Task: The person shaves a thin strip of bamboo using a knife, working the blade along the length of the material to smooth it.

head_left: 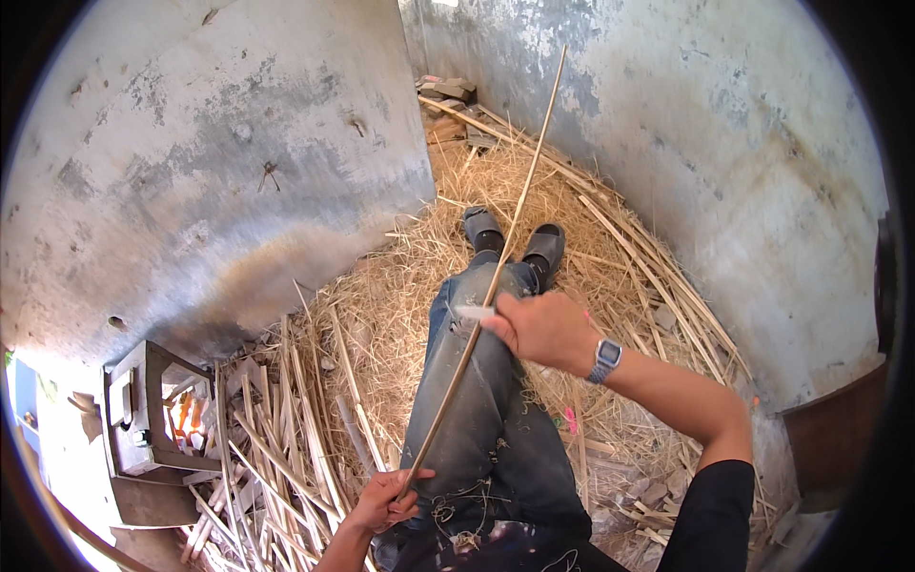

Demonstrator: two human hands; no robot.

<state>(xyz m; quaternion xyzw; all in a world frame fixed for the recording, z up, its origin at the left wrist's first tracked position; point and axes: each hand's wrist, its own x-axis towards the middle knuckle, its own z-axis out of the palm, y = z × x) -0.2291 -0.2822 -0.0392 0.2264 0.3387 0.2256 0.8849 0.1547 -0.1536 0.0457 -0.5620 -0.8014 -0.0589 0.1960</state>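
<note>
A long thin bamboo strip point(529, 181) slants across my lap, from near my left hip up past my feet. Its lower end is in my left hand point(383, 500), with the fingers closed round it. In my right hand point(545, 329) is a knife, its handle hidden in the fist. The pale knife blade point(472, 312) points left and lies across the strip above my knee; whether it cuts into the strip I cannot tell. Under the strip are my dusty dark jeans point(467, 381), with curled shavings on the lap.
Straw-like shavings point(381, 334) cover the floor around my sandals. Split bamboo lengths point(286, 448) pile up at the left, and longer strips point(658, 276) lie along the right wall point(743, 172). A box-like frame point(157, 419) stands at the far left. Another wall point(219, 143) rises ahead.
</note>
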